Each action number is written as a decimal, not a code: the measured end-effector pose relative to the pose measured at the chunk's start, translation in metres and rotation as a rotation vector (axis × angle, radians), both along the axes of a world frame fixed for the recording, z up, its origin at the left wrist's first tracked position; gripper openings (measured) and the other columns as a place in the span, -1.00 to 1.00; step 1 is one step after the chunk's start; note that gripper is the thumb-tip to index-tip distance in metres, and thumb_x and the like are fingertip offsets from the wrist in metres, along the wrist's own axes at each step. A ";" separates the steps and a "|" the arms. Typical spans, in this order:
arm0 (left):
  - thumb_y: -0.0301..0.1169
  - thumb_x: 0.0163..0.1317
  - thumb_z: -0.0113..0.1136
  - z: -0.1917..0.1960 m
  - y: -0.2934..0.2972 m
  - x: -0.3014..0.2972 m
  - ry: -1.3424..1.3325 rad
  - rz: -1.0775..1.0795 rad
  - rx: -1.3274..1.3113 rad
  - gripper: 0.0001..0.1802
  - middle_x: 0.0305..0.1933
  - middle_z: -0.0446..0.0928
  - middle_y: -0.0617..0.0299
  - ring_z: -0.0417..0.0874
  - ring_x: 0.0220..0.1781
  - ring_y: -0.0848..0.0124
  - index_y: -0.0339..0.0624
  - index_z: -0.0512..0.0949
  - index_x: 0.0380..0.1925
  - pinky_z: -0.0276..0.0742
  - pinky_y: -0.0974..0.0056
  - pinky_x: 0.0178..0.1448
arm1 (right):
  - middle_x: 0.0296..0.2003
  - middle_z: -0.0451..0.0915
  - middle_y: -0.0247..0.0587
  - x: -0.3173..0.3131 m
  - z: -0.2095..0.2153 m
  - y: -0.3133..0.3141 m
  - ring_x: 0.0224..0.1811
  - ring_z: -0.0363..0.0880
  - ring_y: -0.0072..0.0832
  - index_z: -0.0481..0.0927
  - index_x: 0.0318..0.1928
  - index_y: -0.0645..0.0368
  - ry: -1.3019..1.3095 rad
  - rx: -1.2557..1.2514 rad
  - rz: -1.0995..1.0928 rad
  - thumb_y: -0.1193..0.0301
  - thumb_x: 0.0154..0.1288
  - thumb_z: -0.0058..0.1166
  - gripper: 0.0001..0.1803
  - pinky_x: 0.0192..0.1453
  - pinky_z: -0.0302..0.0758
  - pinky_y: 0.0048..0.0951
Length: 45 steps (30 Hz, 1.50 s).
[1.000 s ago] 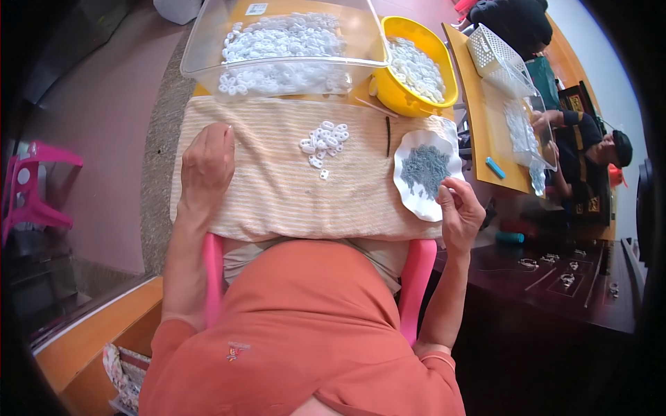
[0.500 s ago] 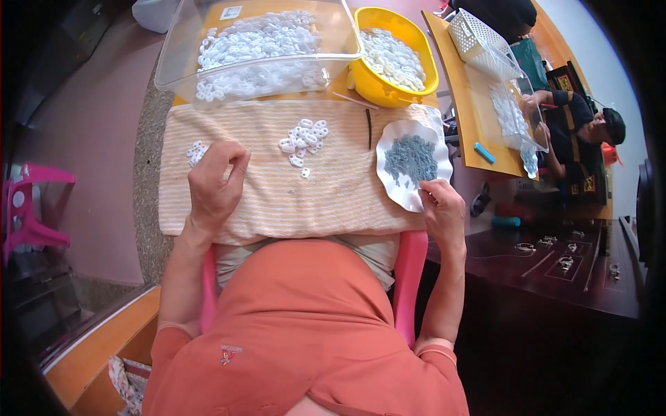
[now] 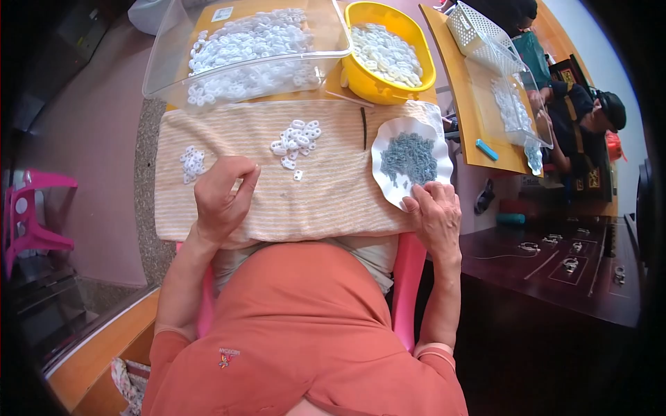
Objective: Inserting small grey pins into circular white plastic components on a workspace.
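Left hand (image 3: 223, 197), fingers curled, perhaps pinching a small piece; the white rings (image 3: 297, 141) lie up-right of it, nearer than to the right hand (image 3: 436, 211); that hand's fingertips pick in the scalloped plate (image 3: 386, 139) of grey bits, frame centre-right.

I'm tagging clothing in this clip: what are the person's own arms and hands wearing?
Both forearms are bare. The left hand and right hand wear no gloves, and I see no rings or watch. Short orange sleeves of a collared shirt end above the elbows.
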<state>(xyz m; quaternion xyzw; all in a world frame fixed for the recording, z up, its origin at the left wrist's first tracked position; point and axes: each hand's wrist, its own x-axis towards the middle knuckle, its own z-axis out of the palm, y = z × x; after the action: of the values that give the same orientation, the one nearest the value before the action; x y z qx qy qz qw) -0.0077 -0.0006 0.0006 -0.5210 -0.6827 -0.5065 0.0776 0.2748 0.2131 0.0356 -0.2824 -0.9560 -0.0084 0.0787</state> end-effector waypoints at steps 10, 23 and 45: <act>-0.70 -0.01 0.28 -0.005 0.007 0.013 0.027 -0.012 -0.010 -0.79 -0.40 0.56 0.10 0.61 -0.40 0.25 -0.24 0.51 -0.37 0.52 0.30 -0.33 | -0.26 0.51 -0.19 0.010 -0.017 0.009 -0.11 0.45 -0.20 0.62 -0.21 0.16 0.088 -0.025 0.066 0.22 0.24 0.09 -0.73 -0.05 0.38 -0.19; -0.70 0.00 0.28 -0.022 0.014 0.048 0.022 -0.029 -0.109 -0.78 -0.36 0.58 0.06 0.61 -0.43 0.29 -0.25 0.53 -0.34 0.50 0.34 -0.40 | -0.27 0.45 -0.22 0.024 -0.034 0.018 -0.12 0.42 -0.21 0.59 -0.22 0.19 0.301 0.024 0.239 0.21 0.18 0.14 -0.69 -0.02 0.40 -0.16; -0.69 -0.05 0.27 -0.015 0.022 0.052 0.204 -0.001 -0.202 -0.79 -0.42 0.56 0.05 0.63 -0.37 0.13 -0.27 0.50 -0.39 0.55 0.20 -0.33 | -0.15 0.46 -0.15 0.020 -0.031 0.017 0.01 0.38 -0.13 0.61 -0.20 0.23 0.412 -0.119 0.149 0.35 0.14 0.21 -0.74 0.05 0.40 -0.16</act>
<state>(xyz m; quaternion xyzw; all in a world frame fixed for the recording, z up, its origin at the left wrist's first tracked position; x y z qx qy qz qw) 0.0443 0.0214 -0.0141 -0.5753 -0.7184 -0.3797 0.0936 0.2943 0.2304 0.0044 -0.2108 -0.9368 0.1117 0.2558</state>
